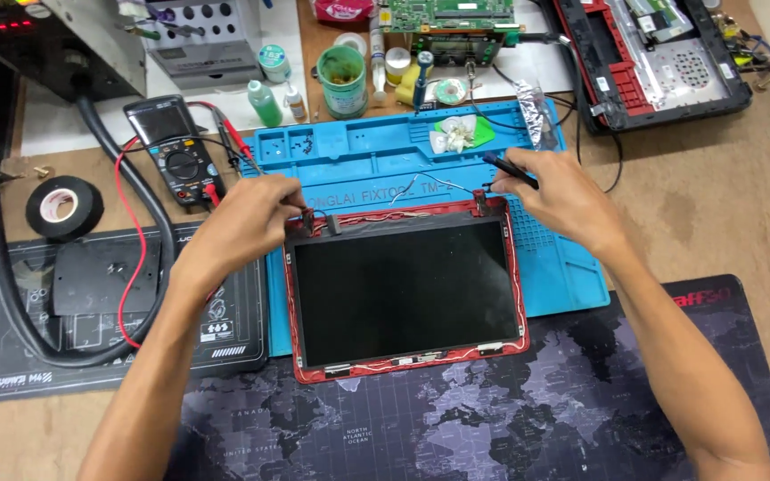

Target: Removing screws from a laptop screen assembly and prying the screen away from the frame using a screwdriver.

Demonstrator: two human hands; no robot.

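Electronics repair workshop: multimeter (pixel 176 147), blue repair mat (pixel 563 267) (probably silicone)

A black multimeter (pixel 176 147) with red leads lies at the left of the blue work mat (pixel 572 285), near a roll of black tape (pixel 63 207). Behind the mat stand a green cup (pixel 342 82) and small bottles (pixel 265 103). An opened red and black laptop base (pixel 661 58) sits at the far right.

One laptop screen (pixel 407 289), two hands, one multimeter (pixel 176 151), one tape roll (pixel 64 207).
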